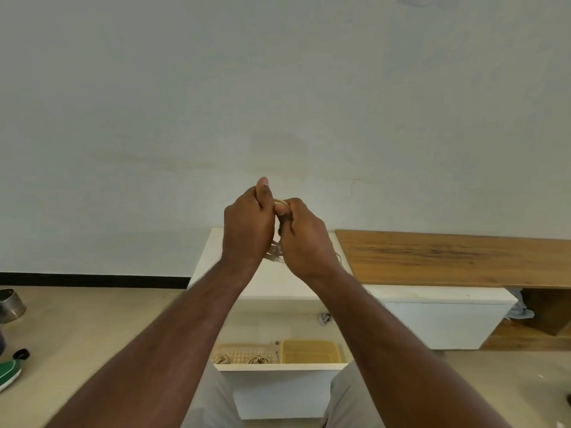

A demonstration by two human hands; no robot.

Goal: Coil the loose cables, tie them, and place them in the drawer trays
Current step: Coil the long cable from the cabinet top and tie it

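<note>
My left hand (247, 225) and my right hand (301, 236) are raised together above the white cabinet top (213, 257). Both grip a small coiled cable (279, 202), of which only a pale loop shows between the fingers. A thin dark strand (338, 257) hangs by my right wrist. Below, the open drawer (278, 367) holds a pink tray (244, 355) with two coiled cables (258, 359) and a yellow tray (312, 352). Most of the held cable is hidden by my fingers.
Crumpled clear wrapping (275, 253) lies on the cabinet top under my hands. A wooden shelf (448, 257) runs to the right. On the floor at the left stand a metal pot (10, 305) and a green shoe (9, 373).
</note>
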